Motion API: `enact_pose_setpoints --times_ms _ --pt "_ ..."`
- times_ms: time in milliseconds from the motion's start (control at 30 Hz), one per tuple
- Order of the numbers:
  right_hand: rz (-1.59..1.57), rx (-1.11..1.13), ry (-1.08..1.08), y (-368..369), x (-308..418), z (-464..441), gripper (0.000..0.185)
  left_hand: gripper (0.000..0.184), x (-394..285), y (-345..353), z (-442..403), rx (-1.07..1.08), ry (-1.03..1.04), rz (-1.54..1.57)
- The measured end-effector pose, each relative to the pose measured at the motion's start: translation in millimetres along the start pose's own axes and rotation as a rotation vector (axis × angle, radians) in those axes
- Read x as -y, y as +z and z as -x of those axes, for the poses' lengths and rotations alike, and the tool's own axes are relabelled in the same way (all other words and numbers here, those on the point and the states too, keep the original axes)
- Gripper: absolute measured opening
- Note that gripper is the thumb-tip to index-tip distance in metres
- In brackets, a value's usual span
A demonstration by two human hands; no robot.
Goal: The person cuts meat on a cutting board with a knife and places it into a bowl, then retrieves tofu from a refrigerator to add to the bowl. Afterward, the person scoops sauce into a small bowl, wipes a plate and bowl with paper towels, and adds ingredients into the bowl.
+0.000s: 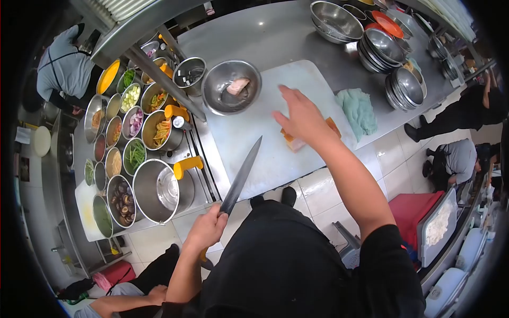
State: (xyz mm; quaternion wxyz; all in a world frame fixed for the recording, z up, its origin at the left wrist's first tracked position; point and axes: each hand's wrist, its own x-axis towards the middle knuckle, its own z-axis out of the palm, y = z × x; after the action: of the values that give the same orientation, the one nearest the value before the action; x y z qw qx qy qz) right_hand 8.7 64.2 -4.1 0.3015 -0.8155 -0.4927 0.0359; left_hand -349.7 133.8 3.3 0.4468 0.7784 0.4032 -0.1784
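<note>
My left hand (pixel 205 229), at the lower left, has its fingers wrapped round the handle of a long knife (pixel 242 177). The blade slants up and right, its tip over the near left part of the white cutting board (pixel 275 169). My right hand (pixel 303 117) is spread palm down, thumb apart from the fingers, above the board. Beneath and beside it lies a pale piece of food with orange-brown edges (pixel 292 142), partly hidden by the hand and wrist. A metal bowl (pixel 216 100) at the board's far left corner holds a pale pink piece (pixel 237 86).
Several metal tubs of cut vegetables (pixel 159 130) and a large metal pot (pixel 154 185) stand on the left. A green cloth (pixel 356 114) lies right of the board, near stacked metal bowls (pixel 376 50). Other people stand left, lower left and right. A metal post (pixel 175 87) rises beside the tubs.
</note>
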Motion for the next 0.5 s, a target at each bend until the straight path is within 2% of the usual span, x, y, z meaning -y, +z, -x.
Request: enact_pose_setpoints --times_ms 100,133,233,333,367,467,500 --pt "0.108 0.176 0.253 -26.7 28.9 52.9 0.071 0.029 7.7 -0.5 -2.7 0.037 -0.034 0.035" --pt "0.177 0.186 0.254 -21.4 30.4 68.0 0.070 0.029 8.3 0.7 -4.3 0.046 -0.021 0.012" --pt "0.124 0.042 0.206 19.7 -3.2 86.9 0.062 0.031 6.6 -4.9 -7.3 0.041 0.008 -0.036" --pt "0.088 0.057 0.149 14.1 4.0 95.8 0.055 0.031 4.9 -11.8 -3.4 0.037 0.027 -0.022" --pt "0.069 0.151 0.051 21.1 1.6 99.8 0.060 0.030 5.2 -13.6 -1.6 0.022 0.021 -0.008" --pt "0.337 0.221 -0.623 23.1 28.4 84.6 0.069 0.029 8.7 -13.0 1.6 -0.052 0.040 0.013" --pt "0.411 0.259 -0.630 16.5 42.1 80.7 0.070 0.029 10.1 -14.4 2.8 -0.086 0.051 0.015"
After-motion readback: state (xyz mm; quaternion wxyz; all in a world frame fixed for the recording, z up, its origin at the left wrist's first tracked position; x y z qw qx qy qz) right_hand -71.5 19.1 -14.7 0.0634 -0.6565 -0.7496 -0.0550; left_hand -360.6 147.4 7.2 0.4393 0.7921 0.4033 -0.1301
